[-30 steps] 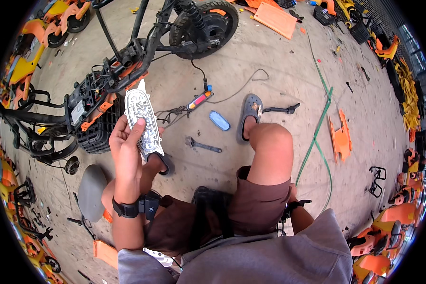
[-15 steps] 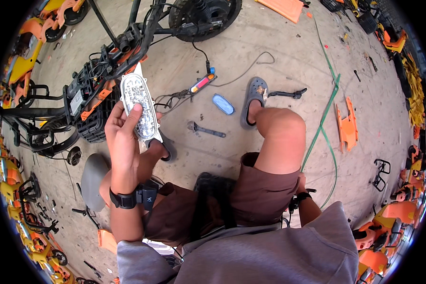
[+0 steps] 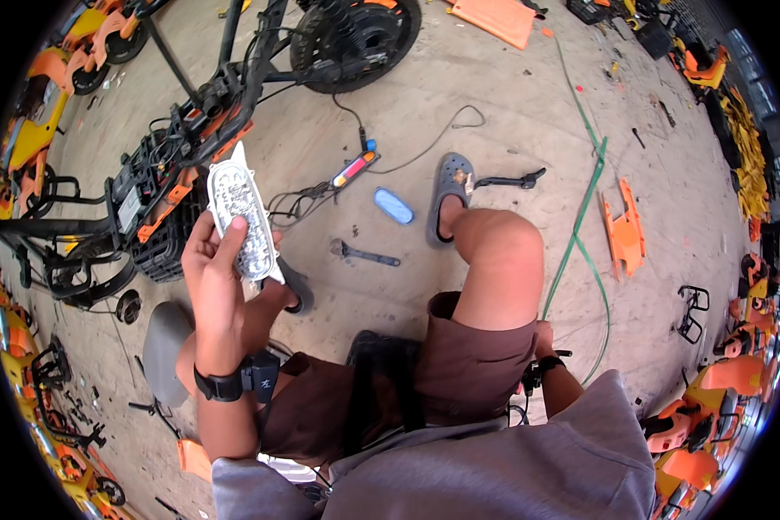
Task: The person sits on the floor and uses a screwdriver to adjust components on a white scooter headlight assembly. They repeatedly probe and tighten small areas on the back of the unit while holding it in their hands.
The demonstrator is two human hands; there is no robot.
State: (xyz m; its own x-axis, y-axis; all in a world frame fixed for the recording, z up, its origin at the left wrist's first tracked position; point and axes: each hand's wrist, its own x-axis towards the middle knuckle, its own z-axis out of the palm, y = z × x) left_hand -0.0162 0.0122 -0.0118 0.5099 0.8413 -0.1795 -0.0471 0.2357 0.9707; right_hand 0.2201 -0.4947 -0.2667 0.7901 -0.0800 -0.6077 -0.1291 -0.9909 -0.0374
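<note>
My left hand [image 3: 217,269] grips an oval lamp part [image 3: 244,212] with a white rim and a silvery, patterned face. The thumb presses on that face while the fingers pass behind it. Beyond it stands a stripped scooter frame [image 3: 234,104] with bare tubes and wiring. Beside my right thigh is my right hand [image 3: 544,340], lowered; its fingers are mostly hidden by the leg, so whether it holds anything does not show. A wrench [image 3: 366,253] lies on the floor between my feet. Past it rests a flat blue oval piece [image 3: 394,205].
A colourful bar-shaped device [image 3: 354,169] with cables lies near the rear wheel [image 3: 355,43]. Green strap [image 3: 586,199] runs along the floor at right, near an orange panel [image 3: 626,230]. A grey scooter seat [image 3: 165,354] sits by my left leg. Scooters and parts line both sides.
The view has shifted, so the floor items appear slightly lower and further left. My left hand still holds the lamp part in much the same pose; my right hand stays beside my thigh.
</note>
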